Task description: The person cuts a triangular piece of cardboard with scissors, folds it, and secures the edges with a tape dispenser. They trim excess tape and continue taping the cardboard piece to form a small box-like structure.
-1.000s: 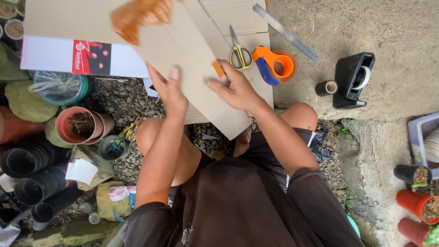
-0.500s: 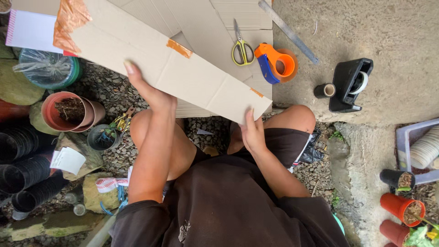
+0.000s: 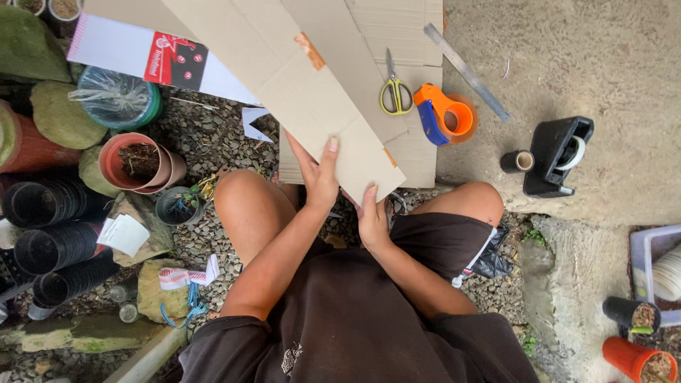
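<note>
Both hands [image 3: 345, 191] grip the cardboard strip [image 3: 298, 85], its far end cut off.

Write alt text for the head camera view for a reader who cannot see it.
A seated person's left hand and right hand grip the near end of a long cardboard strip above their knees. Yellow-handled scissors and an orange tape dispenser lie on flat cardboard beyond.

Yellow-handled scissors [image 3: 395, 91], orange tape gun [image 3: 443, 113], metal ruler [image 3: 466, 62], black tape dispenser [image 3: 557, 156], terracotta pot [image 3: 136, 162]
</note>
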Motion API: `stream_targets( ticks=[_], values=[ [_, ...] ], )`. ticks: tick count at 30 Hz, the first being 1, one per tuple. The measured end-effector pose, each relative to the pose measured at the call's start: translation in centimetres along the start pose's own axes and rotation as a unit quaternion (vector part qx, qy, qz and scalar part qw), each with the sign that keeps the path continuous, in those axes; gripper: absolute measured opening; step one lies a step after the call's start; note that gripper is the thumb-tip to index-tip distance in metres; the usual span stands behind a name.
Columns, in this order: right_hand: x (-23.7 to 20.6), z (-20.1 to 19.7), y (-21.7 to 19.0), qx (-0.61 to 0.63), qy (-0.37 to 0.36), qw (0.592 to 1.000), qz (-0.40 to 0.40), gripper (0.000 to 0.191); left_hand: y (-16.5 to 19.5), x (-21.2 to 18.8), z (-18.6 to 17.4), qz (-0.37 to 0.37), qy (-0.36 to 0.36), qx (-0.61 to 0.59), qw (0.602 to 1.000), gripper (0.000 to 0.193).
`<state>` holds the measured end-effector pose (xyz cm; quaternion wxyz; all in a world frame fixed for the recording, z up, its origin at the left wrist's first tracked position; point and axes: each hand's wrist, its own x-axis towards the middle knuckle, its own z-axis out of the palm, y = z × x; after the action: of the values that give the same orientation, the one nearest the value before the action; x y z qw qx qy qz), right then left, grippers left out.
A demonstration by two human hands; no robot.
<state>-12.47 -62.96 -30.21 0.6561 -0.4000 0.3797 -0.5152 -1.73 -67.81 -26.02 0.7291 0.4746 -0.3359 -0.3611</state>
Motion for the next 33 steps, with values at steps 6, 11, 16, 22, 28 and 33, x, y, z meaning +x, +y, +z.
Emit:
stream_targets(
  ticks=[6, 11, 16, 22, 28, 33],
  values=[
    [0.0, -2.1, -1.3, 0.078, -0.044, 0.993, 0.075, 0.077, -0.5, -2.1, 0.1, 0.018, -0.064, -0.050, 0.997, 0.102],
    [-1.6, -5.5, -2.0, 0.191, -0.094, 0.952, 0.222, 0.086, -1.3, -4.3, -2.6, -0.088, -0.162, -0.132, 0.974, 0.079],
    [-3.5, -7.0, -2.0, 0.237, -0.181, 0.869, 0.396, 0.075, -0.1, -2.6, -4.5, -0.038, -0.356, -0.181, 0.916, 0.146],
    [-4.9, -7.4, -1.9, 0.267, -0.234, 0.828, 0.433, 0.092, 1.1, -3.7, -3.2, -0.028, -0.302, -0.145, 0.942, 0.141],
    [-5.4, -7.4, -3.5, -0.163, -0.093, 0.964, 0.186, 0.095, 0.1, -5.3, -3.7, 0.046, -0.227, -0.036, 0.972, 0.144],
    [-5.8, -7.7, -4.2, -0.336, -0.179, 0.922, -0.076, 0.119, -0.6, -8.4, -2.8, 0.045, -0.187, -0.044, 0.980, 0.149]
  ],
)
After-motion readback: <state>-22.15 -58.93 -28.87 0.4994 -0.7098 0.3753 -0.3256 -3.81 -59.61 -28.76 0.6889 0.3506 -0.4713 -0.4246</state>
